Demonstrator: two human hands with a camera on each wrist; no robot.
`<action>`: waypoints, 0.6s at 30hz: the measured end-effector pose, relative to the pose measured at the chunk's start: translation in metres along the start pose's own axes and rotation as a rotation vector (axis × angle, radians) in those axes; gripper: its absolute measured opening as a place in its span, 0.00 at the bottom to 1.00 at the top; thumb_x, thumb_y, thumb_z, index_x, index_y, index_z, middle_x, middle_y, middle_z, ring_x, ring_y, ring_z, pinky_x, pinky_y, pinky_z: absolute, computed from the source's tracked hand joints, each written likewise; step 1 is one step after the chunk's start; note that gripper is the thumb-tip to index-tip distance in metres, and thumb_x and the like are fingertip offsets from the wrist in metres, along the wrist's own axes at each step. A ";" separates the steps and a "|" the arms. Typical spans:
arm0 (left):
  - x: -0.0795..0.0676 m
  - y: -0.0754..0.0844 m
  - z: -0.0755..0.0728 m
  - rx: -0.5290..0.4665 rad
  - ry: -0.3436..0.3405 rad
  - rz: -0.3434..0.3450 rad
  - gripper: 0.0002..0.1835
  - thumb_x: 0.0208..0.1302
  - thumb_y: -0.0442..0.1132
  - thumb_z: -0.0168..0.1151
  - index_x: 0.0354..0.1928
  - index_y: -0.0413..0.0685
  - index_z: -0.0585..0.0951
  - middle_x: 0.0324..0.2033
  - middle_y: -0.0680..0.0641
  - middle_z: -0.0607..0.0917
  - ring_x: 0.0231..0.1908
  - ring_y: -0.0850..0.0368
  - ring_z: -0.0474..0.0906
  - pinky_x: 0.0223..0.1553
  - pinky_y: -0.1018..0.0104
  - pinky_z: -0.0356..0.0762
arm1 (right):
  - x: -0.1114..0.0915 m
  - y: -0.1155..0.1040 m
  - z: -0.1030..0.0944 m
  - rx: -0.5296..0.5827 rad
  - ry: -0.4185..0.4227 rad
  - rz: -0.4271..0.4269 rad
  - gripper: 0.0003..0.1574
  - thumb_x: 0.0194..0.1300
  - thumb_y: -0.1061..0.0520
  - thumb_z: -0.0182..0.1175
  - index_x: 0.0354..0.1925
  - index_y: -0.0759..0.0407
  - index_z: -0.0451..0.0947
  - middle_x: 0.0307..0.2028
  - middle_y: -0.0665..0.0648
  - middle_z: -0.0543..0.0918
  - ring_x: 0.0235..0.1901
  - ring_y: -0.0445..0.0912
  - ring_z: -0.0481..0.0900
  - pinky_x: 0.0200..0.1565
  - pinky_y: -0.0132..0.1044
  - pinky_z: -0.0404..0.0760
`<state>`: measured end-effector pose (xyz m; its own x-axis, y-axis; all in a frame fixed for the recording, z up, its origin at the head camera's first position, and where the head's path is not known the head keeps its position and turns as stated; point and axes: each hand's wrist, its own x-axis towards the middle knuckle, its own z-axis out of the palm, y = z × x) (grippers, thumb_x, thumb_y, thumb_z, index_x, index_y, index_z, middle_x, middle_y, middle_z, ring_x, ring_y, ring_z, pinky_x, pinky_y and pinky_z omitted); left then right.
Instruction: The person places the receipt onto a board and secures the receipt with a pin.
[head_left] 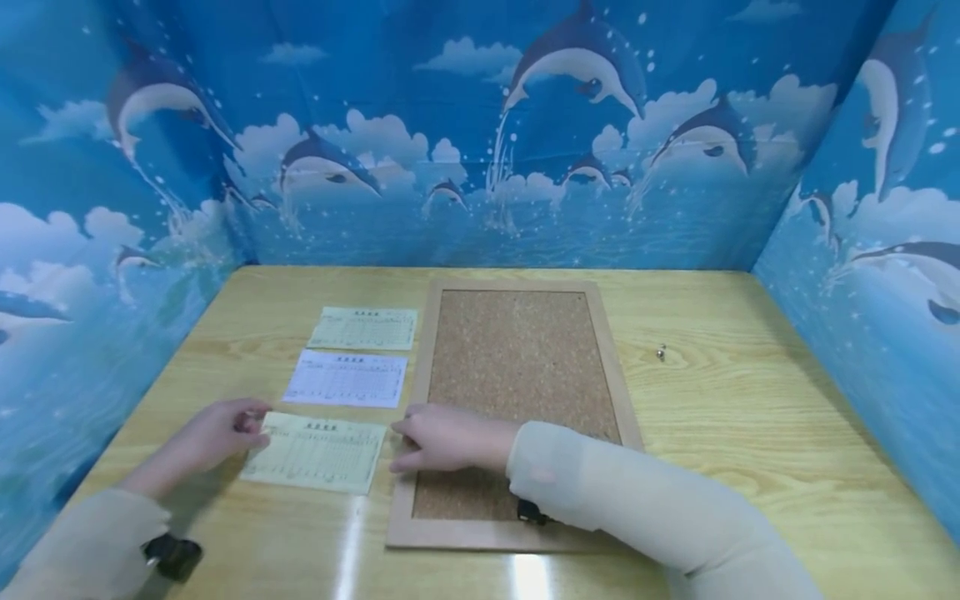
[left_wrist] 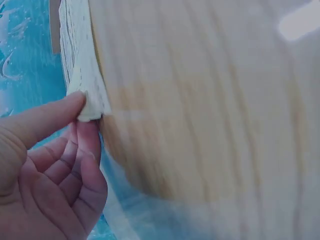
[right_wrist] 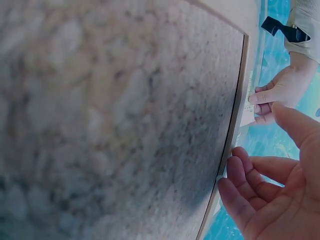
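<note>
My left hand (head_left: 213, 437) pinches the left edge of a pale green printed paper slip (head_left: 315, 454) between thumb and finger. In the left wrist view the slip (left_wrist: 87, 65) is bent near the thumb. My right hand (head_left: 446, 437) is over the left side of a cork board (head_left: 517, 358), its fingertips close to the slip's right edge. The right wrist view shows that hand (right_wrist: 275, 185) with thumb and fingers apart and nothing held between them. Its fingertips are at the board's wooden frame; whether they touch it I cannot tell.
Beyond the held slip, a white slip (head_left: 345, 379) and another pale green slip (head_left: 363, 328) lie in a column left of the board. Small shiny metal pieces (head_left: 661, 352) lie on the wooden table (head_left: 720, 392) to the right. A dolphin-print curtain (head_left: 465, 167) surrounds the table.
</note>
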<state>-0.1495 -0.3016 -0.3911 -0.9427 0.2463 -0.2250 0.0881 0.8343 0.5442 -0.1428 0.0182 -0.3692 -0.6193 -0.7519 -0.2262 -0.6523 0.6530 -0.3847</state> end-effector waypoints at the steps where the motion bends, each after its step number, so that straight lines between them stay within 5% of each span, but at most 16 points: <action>1: 0.000 0.000 0.000 -0.011 -0.003 -0.017 0.20 0.54 0.32 0.65 0.45 0.24 0.74 0.27 0.49 0.78 0.29 0.57 0.72 0.29 0.66 0.73 | 0.000 0.000 0.000 0.005 0.000 0.001 0.36 0.62 0.41 0.59 0.60 0.61 0.71 0.29 0.46 0.72 0.25 0.37 0.70 0.28 0.26 0.70; 8: -0.001 -0.008 0.000 -0.017 0.014 -0.027 0.08 0.58 0.36 0.63 0.26 0.42 0.76 0.21 0.51 0.73 0.24 0.59 0.66 0.25 0.67 0.67 | 0.002 -0.001 0.002 0.032 0.019 0.015 0.31 0.63 0.43 0.59 0.56 0.62 0.73 0.27 0.46 0.72 0.24 0.37 0.69 0.27 0.26 0.70; 18: -0.006 -0.023 -0.007 -0.196 -0.040 -0.129 0.15 0.61 0.38 0.62 0.39 0.29 0.80 0.30 0.46 0.81 0.28 0.63 0.75 0.29 0.68 0.76 | 0.002 0.005 0.001 0.165 0.060 0.035 0.29 0.64 0.50 0.60 0.57 0.66 0.72 0.25 0.45 0.77 0.23 0.35 0.72 0.31 0.24 0.72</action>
<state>-0.1481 -0.3257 -0.3972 -0.9282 0.1667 -0.3327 -0.1000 0.7495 0.6545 -0.1467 0.0197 -0.3728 -0.6684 -0.7191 -0.1901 -0.5525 0.6512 -0.5203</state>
